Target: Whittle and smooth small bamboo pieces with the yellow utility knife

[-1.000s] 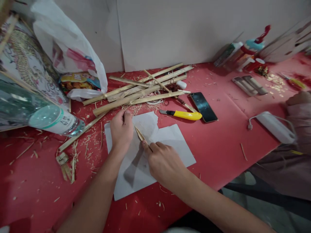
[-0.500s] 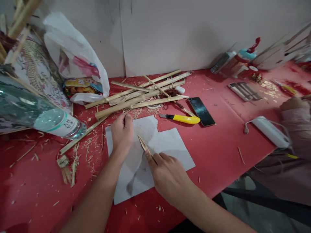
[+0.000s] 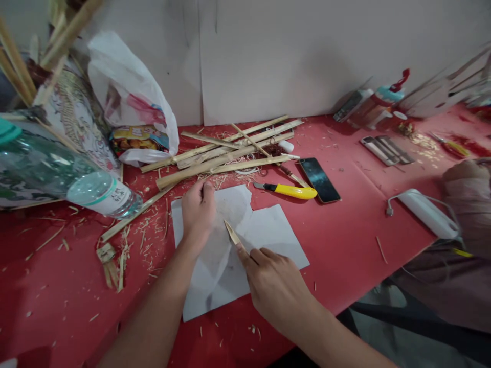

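Red table (image 3: 353, 225) spreads under my arms, its near edge slanting up to the right past my right elbow. Widest room for me lies to that side, between the paper (image 3: 280, 230) and the white charger (image 3: 427, 212), where a thin sliver rests. Leftward, my reach meets shavings (image 3: 153, 230) and the bottle (image 3: 103, 191); ahead, bamboo strips (image 3: 226, 156) lie crosswise just beyond my left hand (image 3: 197, 209). That hand is over the paper's far left part, fingers curled in and thumb laid against the forefinger; I can't tell whether anything is pinched there.

My right hand (image 3: 278, 281) grips the stick (image 3: 231, 233), fingers folded round it and thumb along it. Its point slants up and left over the middle of the paper, near my left wrist; whether it touches the sheet I can't tell. The paper has a ragged notch in its far edge. Just beyond that lies the yellow cutter (image 3: 295, 191), its handle end near the phone (image 3: 319, 180).

Behind everything stands a pale wall (image 3: 268, 61), a plastic bag (image 3: 130, 97) slumped before it at left. Far right, another person's hand (image 3: 464, 174) rests by the table's edge.
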A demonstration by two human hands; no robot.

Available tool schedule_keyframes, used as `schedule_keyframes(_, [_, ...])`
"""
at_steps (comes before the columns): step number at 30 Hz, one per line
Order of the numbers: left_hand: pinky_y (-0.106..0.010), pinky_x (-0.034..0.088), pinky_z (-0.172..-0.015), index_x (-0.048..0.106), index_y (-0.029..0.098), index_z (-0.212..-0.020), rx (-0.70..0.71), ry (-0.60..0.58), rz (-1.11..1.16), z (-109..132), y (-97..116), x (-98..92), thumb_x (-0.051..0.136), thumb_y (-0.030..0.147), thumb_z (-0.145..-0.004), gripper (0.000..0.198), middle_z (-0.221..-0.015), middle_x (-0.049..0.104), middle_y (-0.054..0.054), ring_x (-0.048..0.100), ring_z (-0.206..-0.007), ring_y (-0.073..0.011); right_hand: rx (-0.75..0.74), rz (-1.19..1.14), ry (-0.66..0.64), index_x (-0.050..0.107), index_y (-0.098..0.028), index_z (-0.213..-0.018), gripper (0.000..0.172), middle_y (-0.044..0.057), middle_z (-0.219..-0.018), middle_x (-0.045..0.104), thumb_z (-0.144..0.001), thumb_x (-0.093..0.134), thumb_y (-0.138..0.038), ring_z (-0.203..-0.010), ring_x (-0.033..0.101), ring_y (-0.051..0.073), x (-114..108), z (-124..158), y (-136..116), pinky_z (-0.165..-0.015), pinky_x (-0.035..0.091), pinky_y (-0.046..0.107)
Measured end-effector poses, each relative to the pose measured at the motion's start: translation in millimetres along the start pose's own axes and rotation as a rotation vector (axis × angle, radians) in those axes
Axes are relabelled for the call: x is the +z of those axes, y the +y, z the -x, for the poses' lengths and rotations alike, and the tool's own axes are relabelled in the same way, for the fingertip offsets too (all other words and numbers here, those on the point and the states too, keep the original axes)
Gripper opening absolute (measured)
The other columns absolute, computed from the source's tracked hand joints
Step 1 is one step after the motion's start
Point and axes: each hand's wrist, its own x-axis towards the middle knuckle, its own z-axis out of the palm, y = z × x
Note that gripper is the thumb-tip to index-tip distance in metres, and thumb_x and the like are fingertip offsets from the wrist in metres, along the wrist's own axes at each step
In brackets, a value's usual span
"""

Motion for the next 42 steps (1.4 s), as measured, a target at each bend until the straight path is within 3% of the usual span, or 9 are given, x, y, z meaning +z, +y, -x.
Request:
schedule_keyframes(4, [-0.03,0.029,-0.059,0.055,0.021,-0.068,-0.005,0.001,-0.017,-0.2,-1.6,0.1,0.046,0.026,-0.092,0.026,-0.062,0.056,0.001,0.047,-0.06,-0.0162,0.01,-0.022,0.029,0.048,-0.007,-0.145,0.057,0.008,-0.09,0.069,-0.088,0.046,-0.007,-0.078,0.063,0.022,-6.0,-14.7,0.7,-0.056,0.034,0.035])
schedule_keyframes(11, [-0.029,0.03,-0.06,0.051,0.021,-0.067,0.021,0.002,-0.011,0.4,-0.7,1.1,0.046,0.025,-0.093,0.027,-0.062,0.054,0.002,0.047,-0.061,-0.0162,-0.004,-0.022,-0.016,0.049,-0.008,-0.143,0.057,0.008,-0.092,0.069,-0.086,0.046,-0.005,-0.077,0.062,0.021,1.2,0.8,-0.4,-0.058,0.036,0.035])
schedule_keyframes(17, [-0.029,0.03,-0.06,0.054,0.021,-0.068,0.008,-0.002,-0.013,0.5,0.4,0.4,0.046,0.025,-0.092,0.026,-0.063,0.056,0.001,0.047,-0.061,-0.0158,-0.007,-0.014,0.038,0.045,-0.004,-0.145,0.058,0.01,-0.092,0.069,-0.087,0.047,-0.006,-0.079,0.062,0.021,-3.2,-18.9,-1.5,-0.056,0.037,0.034])
schedule_keyframes(23, [-0.029,0.032,-0.06,0.053,0.021,-0.067,0.006,-0.008,-0.021,0.0,0.5,1.1,0.046,0.025,-0.092,0.026,-0.062,0.055,0.001,0.048,-0.061,-0.0163,-0.022,0.02,-0.01,0.048,-0.003,-0.141,0.062,0.01,-0.09,0.069,-0.079,0.05,0.0,-0.076,0.062,0.022,-0.1,-3.4,-6.0,-0.057,0.041,0.034])
schedule_keyframes(29, [-0.029,0.032,-0.061,0.056,0.021,-0.068,0.005,-0.014,-0.024,0.1,0.2,0.0,0.046,0.026,-0.092,0.027,-0.064,0.058,0.001,0.05,-0.062,-0.0166,-0.013,-0.003,0.036,0.046,-0.002,-0.143,0.06,0.01,-0.09,0.069,-0.084,0.049,-0.004,-0.077,0.062,0.021,-4.6,-16.6,-7.2,-0.056,0.038,0.035])
schedule_keyframes(36, [-0.03,0.03,-0.059,0.054,0.021,-0.067,0.01,-0.026,-0.029,0.7,0.7,-0.5,0.046,0.026,-0.092,0.027,-0.062,0.055,0.001,0.048,-0.06,-0.0162,0.006,-0.079,0.046,0.049,-0.009,-0.142,0.056,0.007,-0.088,0.068,-0.087,0.049,-0.006,-0.075,0.061,0.02,3.8,9.8,-5.4,-0.057,0.036,0.033])
schedule_keyframes(39, [-0.03,0.03,-0.06,0.054,0.021,-0.067,0.008,-0.023,-0.043,0.6,0.9,-0.5,0.046,0.026,-0.092,0.027,-0.061,0.056,0.001,0.049,-0.061,-0.0166,0.064,-0.201,0.134,0.042,-0.015,-0.148,0.056,0.004,-0.086,0.069,-0.092,0.043,-0.008,-0.076,0.062,0.019,4.1,6.7,1.8,-0.059,0.037,0.032])
schedule_keyframes(42, [-0.03,0.031,-0.06,0.053,0.022,-0.066,0.018,-0.02,-0.046,0.7,0.9,-0.4,0.046,0.027,-0.093,0.028,-0.061,0.055,0.001,0.048,-0.06,-0.0165,0.134,-0.219,0.197,0.029,-0.012,-0.155,0.063,0.003,-0.083,0.069,-0.093,0.039,-0.01,-0.072,0.061,0.019,6.9,-2.3,9.0,-0.056,0.033,0.032])
